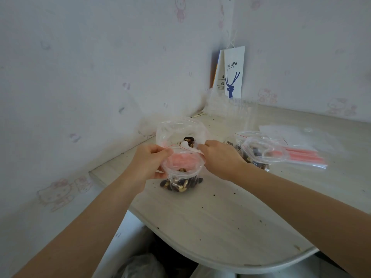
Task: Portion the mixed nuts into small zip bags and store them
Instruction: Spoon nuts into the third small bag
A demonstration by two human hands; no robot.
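A small clear zip bag (181, 177) with a red seal line stands on the table (220, 217), its bottom filled with mixed nuts (180, 184). My left hand (149, 161) pinches the bag's top edge on the left. My right hand (218, 157) pinches the top edge on the right. Behind it sits a bigger clear bag (180, 131) holding more nuts and a white scoop (185, 144). To the right lies another filled small zip bag (255, 151).
A stack of empty zip bags with pink seal strips (301, 154) lies at the right. A white coffee paper bag (233, 73) leans in the wall corner, with clear plastic packaging (241, 109) before it. Crumbs dot the table. The table's curved front edge is near me.
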